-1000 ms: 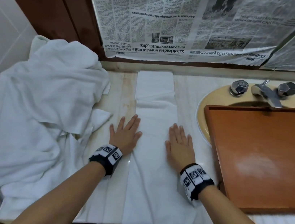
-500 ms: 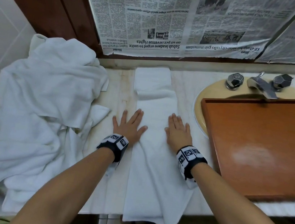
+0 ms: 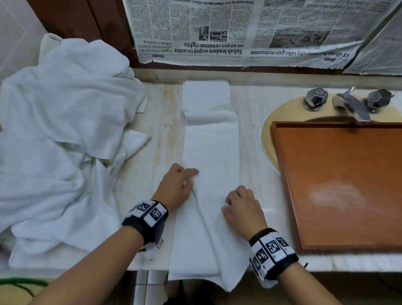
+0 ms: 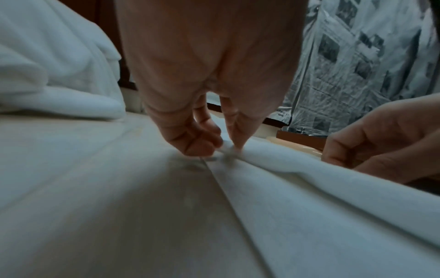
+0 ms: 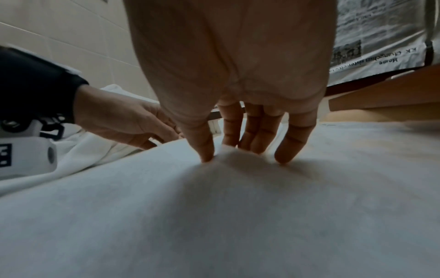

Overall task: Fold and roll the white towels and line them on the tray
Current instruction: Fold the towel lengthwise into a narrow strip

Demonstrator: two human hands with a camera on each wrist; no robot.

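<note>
white terry cloth runs down the centre of the head view: a folded towel (image 3: pixel 209 158) lies as a long strip on the marble counter (image 3: pixel 157 125), its far end at the wall below the newspaper (image 3: pixel 238 23) and its near end hanging over the counter's front edge. the left hand (image 3: pixel 175 187) sits at the strip's left edge in the lower middle of the frame; in the left wrist view its thumb and fingers (image 4: pixel 202 143) are curled and pinch that edge. the right hand (image 3: pixel 245 209) rests on the strip's right side, fingers bent, with the fingertips (image 5: pixel 207 152) pressing into the cloth and bunching it; whether it really grips a fold i cannot tell. a heap of loose towels (image 3: pixel 60 137) fills the left of the frame. the wooden tray (image 3: pixel 290 185) lies at the right, over the sink (image 3: pixel 268 136), below the tap (image 3: pixel 351 106).
</note>
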